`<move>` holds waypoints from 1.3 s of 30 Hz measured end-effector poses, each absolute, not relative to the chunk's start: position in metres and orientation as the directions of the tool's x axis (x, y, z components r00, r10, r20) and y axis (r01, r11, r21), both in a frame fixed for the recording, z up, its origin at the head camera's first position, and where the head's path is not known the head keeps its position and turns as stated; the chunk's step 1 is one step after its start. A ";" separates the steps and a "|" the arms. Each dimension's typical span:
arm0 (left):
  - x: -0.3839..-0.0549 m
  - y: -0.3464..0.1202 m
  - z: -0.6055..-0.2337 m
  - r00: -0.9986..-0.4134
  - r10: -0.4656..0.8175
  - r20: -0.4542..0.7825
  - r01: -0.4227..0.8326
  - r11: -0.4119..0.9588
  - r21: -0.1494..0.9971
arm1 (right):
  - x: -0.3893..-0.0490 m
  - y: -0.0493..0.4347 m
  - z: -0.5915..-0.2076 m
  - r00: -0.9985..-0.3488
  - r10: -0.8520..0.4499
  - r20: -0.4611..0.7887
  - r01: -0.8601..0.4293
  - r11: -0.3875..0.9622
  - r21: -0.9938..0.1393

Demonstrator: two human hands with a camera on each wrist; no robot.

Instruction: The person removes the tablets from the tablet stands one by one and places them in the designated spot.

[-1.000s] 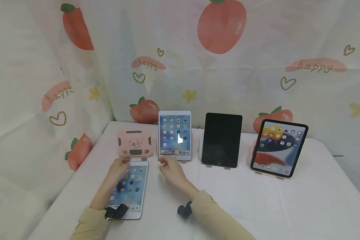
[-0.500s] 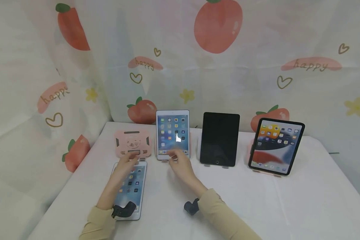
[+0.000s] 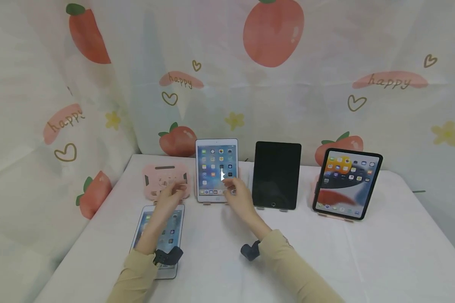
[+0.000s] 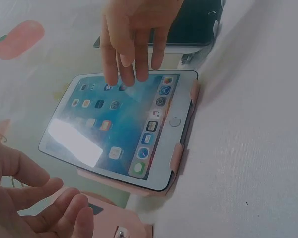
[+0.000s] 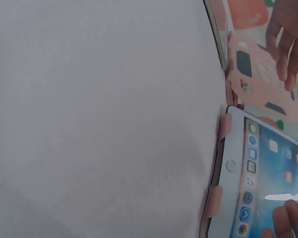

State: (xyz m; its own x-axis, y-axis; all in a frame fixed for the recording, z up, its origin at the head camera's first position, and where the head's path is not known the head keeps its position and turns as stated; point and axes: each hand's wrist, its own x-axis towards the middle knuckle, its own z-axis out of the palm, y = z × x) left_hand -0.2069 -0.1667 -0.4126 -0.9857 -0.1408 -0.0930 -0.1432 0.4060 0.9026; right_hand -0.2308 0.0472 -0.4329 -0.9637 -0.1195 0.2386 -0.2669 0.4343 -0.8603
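Observation:
A white tablet point(image 3: 208, 168) with a lit screen leans upright on a pink stand, whose small lips hold its lower edge. My right hand point(image 3: 240, 200) is at its right side, fingers loosely bent in front of the screen, gripping nothing. My left hand point(image 3: 168, 202) hovers before a bare pink stand point(image 3: 151, 174), to the left of the tablet. In the left wrist view the left hand's fingers point(image 4: 64, 198) curve loosely around nothing. A second white tablet point(image 3: 174, 248) lies face up on the table below, partly covered by my left forearm.
To the right, a black tablet point(image 3: 276, 176) with a dark screen stands on a stand. Farther right is another black-rimmed tablet point(image 3: 346, 183) with a lit screen, also propped on a pink stand. A fruit-print cloth point(image 3: 288, 105) hangs behind the white-covered table point(image 3: 307, 252).
Both hands have risen and shifted right: the left from the top of the lying tablet to before the bare stand, the right from the standing tablet's lower left corner to its right side.

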 end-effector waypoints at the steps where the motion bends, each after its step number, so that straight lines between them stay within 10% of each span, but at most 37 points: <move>1: -0.209 -0.166 -0.412 -0.986 -0.143 -0.085 -0.136 0.395 0.909 | -0.232 0.049 -0.432 -0.963 -0.115 0.243 -0.268 0.437 -0.859; 39: -0.285 -0.150 -0.387 -0.961 -0.150 0.233 0.129 0.502 0.855 | -0.292 0.070 -0.374 -0.967 -0.061 0.245 -0.232 0.598 -0.767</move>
State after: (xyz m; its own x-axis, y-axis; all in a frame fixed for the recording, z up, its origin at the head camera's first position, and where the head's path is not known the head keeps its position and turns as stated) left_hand -0.2849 -0.1497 -0.3865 -0.9610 -0.1496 0.2327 0.1289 0.5021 0.8551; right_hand -0.2923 0.0696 -0.3740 -0.9675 -0.0608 0.2455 -0.2322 0.5981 -0.7671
